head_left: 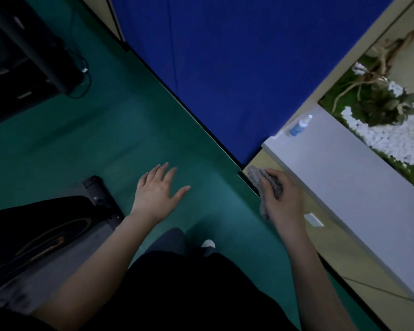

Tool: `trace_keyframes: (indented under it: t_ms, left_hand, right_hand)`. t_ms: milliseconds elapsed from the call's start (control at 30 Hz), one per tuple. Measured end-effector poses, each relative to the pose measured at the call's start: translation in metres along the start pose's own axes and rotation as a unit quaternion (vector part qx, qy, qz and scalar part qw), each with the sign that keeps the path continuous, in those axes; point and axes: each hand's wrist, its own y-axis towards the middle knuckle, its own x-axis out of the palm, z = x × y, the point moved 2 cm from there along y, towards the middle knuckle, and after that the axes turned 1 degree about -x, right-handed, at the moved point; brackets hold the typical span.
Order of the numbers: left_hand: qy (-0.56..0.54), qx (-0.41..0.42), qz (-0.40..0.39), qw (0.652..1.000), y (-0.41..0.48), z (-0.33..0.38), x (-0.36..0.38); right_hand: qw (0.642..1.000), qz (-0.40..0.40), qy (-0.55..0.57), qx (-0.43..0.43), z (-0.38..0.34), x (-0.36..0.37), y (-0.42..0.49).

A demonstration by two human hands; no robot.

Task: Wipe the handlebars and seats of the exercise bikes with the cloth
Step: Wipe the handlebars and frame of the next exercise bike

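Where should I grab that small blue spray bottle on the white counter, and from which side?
Probably round the blue body of the spray bottle, below its narrow white top. Come from the counter's near side with the open left hand; the right hand holds the cloth.

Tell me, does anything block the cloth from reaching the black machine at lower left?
Only the open left hand hangs between the cloth, gripped by the right hand, and the machine; otherwise just green floor.
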Motion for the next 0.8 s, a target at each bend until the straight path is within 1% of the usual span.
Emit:
trace_keyframes:
  t_ms: [167, 300, 467, 600, 800]
  left_hand:
    - [-0.017, -0.042, 0.005, 0.999, 0.034, -0.009, -0.008]
    - [-0.026, -0.051, -0.004, 0.998, 0.082, -0.026, -0.017]
    - [-0.049, -0.075, 0.007, 0.996, 0.146, -0.059, -0.043]
    - [-0.057, -0.086, 0.018, 0.994, 0.185, -0.088, -0.067]
    - [-0.082, -0.140, 0.045, 0.986, 0.213, -0.128, -0.092]
  right_hand:
    - [0.998, -0.044, -0.024, -0.029, -0.014, 0.022, 0.052]
    - [0.995, -0.065, -0.040, -0.066, -0.042, 0.052, 0.095]
    - [0.988, -0.096, -0.061, -0.100, -0.089, 0.090, 0.150]
    - [0.983, -0.106, -0.065, -0.134, -0.131, 0.119, 0.190]
    - [0.967, -0.156, -0.074, -0.190, -0.184, 0.163, 0.230]
